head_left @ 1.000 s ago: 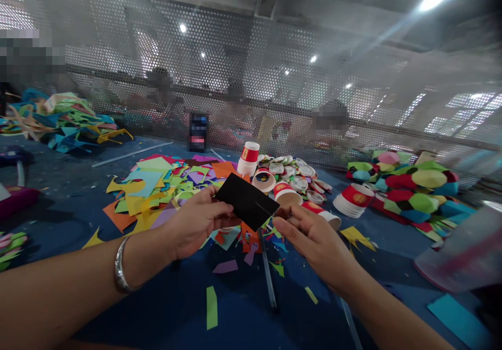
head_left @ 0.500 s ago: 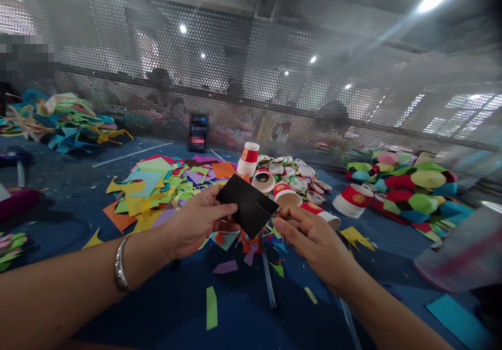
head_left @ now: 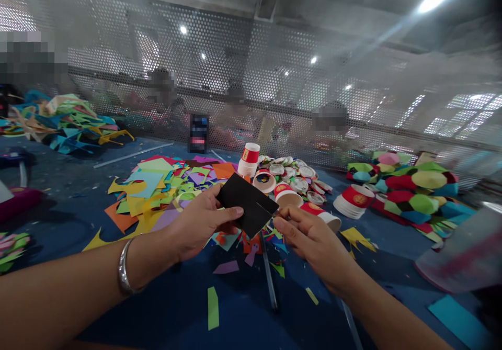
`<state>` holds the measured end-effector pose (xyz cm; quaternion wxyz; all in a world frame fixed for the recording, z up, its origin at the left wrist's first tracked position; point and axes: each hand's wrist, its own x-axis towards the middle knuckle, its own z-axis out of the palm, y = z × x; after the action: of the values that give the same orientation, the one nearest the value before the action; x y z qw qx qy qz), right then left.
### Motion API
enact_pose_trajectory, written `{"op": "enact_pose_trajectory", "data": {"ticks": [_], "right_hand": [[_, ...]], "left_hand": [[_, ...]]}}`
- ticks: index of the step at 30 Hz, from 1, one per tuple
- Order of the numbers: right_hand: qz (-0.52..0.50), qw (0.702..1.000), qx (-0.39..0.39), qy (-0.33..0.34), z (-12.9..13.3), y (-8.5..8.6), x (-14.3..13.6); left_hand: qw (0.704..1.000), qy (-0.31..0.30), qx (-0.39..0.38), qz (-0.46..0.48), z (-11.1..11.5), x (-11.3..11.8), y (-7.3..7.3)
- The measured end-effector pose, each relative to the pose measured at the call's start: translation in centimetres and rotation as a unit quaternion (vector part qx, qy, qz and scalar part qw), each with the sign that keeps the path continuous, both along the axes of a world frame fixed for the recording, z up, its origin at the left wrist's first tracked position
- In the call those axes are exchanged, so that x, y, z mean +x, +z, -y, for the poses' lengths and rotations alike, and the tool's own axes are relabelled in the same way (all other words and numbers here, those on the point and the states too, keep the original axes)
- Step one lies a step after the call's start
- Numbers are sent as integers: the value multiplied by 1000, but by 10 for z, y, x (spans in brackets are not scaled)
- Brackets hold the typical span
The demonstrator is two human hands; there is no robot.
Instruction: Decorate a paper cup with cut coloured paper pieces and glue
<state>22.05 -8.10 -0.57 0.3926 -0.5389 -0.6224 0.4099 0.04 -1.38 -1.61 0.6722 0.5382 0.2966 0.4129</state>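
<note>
A black rectangular sheet of paper (head_left: 245, 201) is held up at a tilt above the table. My left hand (head_left: 202, 214) pinches its left side, thumb on top and the other fingers underneath. Close to the sheet's right corner is my right hand (head_left: 300, 229), its fingers curled together. A thin line runs from those fingertips into the paper; whether it is a slit or a slim blade I cannot tell. What the right fingers grip is mostly hidden. Behind the sheet lie a heap of coloured paper scraps (head_left: 152, 175) and several red and white paper cups (head_left: 288, 195).
A clear plastic strip (head_left: 269, 274) lies below the sheet. Coloured paper balls (head_left: 415, 188) sit at the right, near a translucent container (head_left: 451, 256). At the back, a phone (head_left: 198, 133) leans against a perforated metal screen (head_left: 243, 62). More cut paper (head_left: 70, 120) is piled far left.
My left thumb has slid slightly right and down on the black paper. The line in the sheet and my right hand look nearly the same.
</note>
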Motion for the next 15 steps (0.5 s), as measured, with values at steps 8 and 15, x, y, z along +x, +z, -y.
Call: {"op": "enact_pose_trajectory", "data": {"ticks": [8, 15], "right_hand": [[-37, 999, -19, 5, 0, 0, -3], [-70, 997, -22, 19, 0, -4, -3]], "left_hand": [[997, -27, -78, 9, -2, -3, 4], [999, -32, 0, 8, 6, 3, 4]]}}
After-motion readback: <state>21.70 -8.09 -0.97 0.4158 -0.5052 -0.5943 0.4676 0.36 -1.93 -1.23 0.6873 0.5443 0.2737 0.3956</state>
